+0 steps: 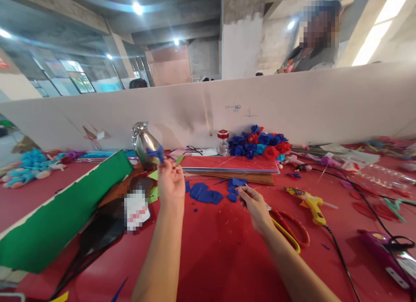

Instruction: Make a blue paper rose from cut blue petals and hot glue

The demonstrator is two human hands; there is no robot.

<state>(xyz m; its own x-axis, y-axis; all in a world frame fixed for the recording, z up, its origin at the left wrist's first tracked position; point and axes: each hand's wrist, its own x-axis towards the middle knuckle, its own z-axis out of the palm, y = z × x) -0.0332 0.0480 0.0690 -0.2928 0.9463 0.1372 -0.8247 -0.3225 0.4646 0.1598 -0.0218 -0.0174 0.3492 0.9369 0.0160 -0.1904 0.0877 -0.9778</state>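
My left hand (170, 180) is raised over the red table (208, 258), fingers pinched on a small blue paper flower (156, 153). My right hand (254, 205) rests low on the table, fingers pinched on a thin stick-like thing I cannot make out, next to cut blue paper pieces (204, 193). Red-and-yellow scissors (289, 230) lie just right of that hand. A yellow glue gun (310, 202) lies further right with its black cord trailing toward me.
A green sheet (61, 211) and a dark bag lie at the left. A metal jug (144, 144), a small jar (222, 142), stacked coloured sheets and a pile of blue and red paper flowers (258, 142) stand by the white partition (292, 102). A person stands behind it.
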